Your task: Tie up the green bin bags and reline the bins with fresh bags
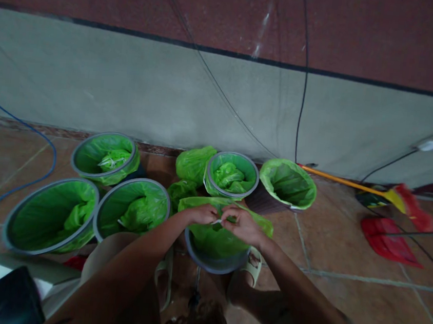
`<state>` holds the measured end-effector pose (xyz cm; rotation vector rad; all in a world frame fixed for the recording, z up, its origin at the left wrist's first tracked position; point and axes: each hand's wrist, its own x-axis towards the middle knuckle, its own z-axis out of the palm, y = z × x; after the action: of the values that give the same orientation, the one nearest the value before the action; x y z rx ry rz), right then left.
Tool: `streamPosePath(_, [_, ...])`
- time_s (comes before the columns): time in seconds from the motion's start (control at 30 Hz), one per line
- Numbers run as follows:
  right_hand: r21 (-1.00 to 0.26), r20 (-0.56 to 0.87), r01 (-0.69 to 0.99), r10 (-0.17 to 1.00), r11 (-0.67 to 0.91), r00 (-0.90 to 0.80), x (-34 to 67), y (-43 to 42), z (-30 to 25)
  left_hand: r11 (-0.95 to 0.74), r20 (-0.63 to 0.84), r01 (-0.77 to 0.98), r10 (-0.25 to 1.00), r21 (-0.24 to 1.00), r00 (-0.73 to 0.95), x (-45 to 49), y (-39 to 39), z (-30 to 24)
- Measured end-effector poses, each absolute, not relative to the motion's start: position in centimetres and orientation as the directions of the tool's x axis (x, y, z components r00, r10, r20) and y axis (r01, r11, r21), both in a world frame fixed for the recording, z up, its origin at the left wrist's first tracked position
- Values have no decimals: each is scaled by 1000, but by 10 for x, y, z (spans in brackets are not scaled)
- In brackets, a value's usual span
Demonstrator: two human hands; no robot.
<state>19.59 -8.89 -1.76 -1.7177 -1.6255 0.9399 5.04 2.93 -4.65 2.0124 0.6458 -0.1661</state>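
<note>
A grey bin (213, 263) lined with a green plastic bag (218, 239) stands on the floor right in front of me, between my feet. My left hand (204, 214) and my right hand (241, 223) meet above the bin's far rim. Both pinch the top edge of the green bag, with a small pale bit between the fingertips that I cannot name. The fingers of both hands are curled closed on the plastic.
Several more green-lined bins stand around: (50, 216), (132, 209), (104, 158), (231, 175), (287, 182). A loose green bag (194, 163) lies by the wall. An orange-handled broom (387, 194) and red dustpan (388, 243) lie at right. A blue cable (24, 180) runs at left.
</note>
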Motion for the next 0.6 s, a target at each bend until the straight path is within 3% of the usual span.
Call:
streamPosePath(0.13, [-958, -92, 251, 978, -139, 189, 209, -82, -7, -228, -217, 340, 434, 913, 874, 56, 32, -32])
streamPosePath(0.27, [-973, -147, 128, 941, -194, 305, 218, -77, -6, -182, -166, 233, 320, 955, 933, 59, 19, -25])
streamPosePath(0.43, [-903, -148, 332, 923, -272, 355, 230, -74, -32, -176, -296, 376, 358, 910, 886, 62, -1, -40])
streamPosePath(0.6, [-553, -184, 749, 930, -365, 318, 235, -72, -63, -62, -449, 533, 463, 844, 764, 66, -3, -55])
